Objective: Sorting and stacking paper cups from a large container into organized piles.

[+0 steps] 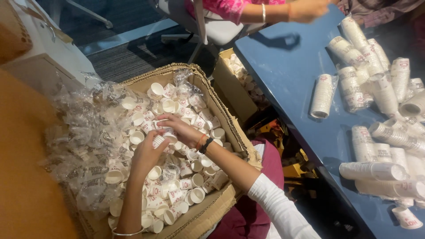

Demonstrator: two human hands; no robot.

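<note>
Both my hands are inside a large cardboard box (237, 135) full of loose small white paper cups (195, 194). My left hand (146, 155) grips a short stack of cups (160, 139) from below. My right hand (179, 128), with a dark band at the wrist, pinches the top of the same stack. Crumpled clear plastic wrappers (88, 137) fill the left part of the box.
A blue table (292, 88) to the right carries several wrapped sleeves of stacked cups (323, 95). A second, smaller carton (228, 82) with cups stands between box and table. Another person's arm (274, 11) reaches over the table's far end by a chair.
</note>
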